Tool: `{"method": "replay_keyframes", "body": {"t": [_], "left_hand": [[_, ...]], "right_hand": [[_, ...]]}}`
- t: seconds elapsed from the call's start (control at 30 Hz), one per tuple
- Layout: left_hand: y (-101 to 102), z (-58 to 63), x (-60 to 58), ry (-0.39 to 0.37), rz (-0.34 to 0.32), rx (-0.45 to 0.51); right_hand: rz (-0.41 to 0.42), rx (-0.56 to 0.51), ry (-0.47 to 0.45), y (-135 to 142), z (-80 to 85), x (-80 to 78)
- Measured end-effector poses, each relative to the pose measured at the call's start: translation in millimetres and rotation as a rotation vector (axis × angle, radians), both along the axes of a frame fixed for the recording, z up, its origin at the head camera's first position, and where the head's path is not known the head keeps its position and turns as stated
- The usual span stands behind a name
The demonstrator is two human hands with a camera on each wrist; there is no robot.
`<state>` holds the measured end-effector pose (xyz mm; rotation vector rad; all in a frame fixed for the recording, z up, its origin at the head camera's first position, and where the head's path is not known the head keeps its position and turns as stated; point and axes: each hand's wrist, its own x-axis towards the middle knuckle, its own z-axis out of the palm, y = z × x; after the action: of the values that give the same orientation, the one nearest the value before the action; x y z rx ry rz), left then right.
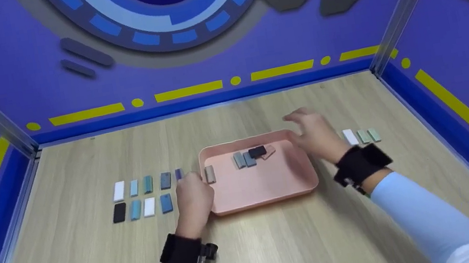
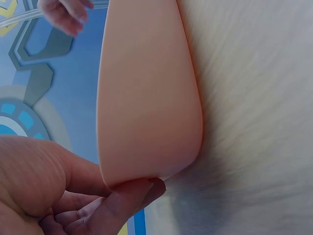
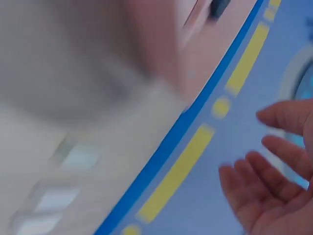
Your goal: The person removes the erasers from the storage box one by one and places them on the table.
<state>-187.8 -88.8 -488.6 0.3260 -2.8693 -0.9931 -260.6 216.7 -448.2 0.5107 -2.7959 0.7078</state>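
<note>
A shallow pink tray (image 1: 263,188) sits on the table between my hands. My left hand (image 1: 196,200) pinches its left end; in the left wrist view the thumb and fingers meet on the tray's corner (image 2: 142,132). In the head view my right hand (image 1: 318,136) is over the tray's right edge. The right wrist view shows its fingers (image 3: 283,181) spread and loosely bent, holding nothing. Inside the tray lie a tan block (image 1: 210,174), a grey-green block (image 1: 239,160), a blue block (image 1: 249,159), a black block (image 1: 257,151) and a pink block (image 1: 269,151).
Left of the tray, several small blocks stand in two rows, among them a white block (image 1: 119,191) and a black block (image 1: 119,212). To the right lie a white block (image 1: 350,137) and two pale green blocks (image 1: 363,136). Blue-purple walls (image 1: 205,69) enclose the table.
</note>
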Motion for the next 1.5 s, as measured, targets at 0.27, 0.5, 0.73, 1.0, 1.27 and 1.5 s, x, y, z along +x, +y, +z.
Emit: {"method": "replay_keyframes", "body": {"t": [0.27,0.5,0.73,1.0,1.27,1.5], "left_hand": [[1,-4.8,2.3,0.004,-0.004,0.019],[2,-6.5,2.6,0.056,-0.018,-0.022],[3,-5.2,3.9,0.02,0.001,0.01],[4,-2.5,2.8,0.005,0.005,0.011],[4,-1.9,1.5,0.015,0.004,0.006],[0,-0.2,-0.6,0.005,-0.009,0.005]], "right_hand": [[0.21,0.231,-0.145,-66,-14.9,3.6],[0.245,0.283,-0.161,-75,-29.9,-3.8],[0.271,0.335,-0.158,-78,-39.5,-3.7],[0.208,0.322,-0.157,-82,-37.3,-0.6],[0.176,0.293,-0.191,-80,-33.6,1.5],[0.255,0.254,-0.147,-74,-17.9,2.5]]}}
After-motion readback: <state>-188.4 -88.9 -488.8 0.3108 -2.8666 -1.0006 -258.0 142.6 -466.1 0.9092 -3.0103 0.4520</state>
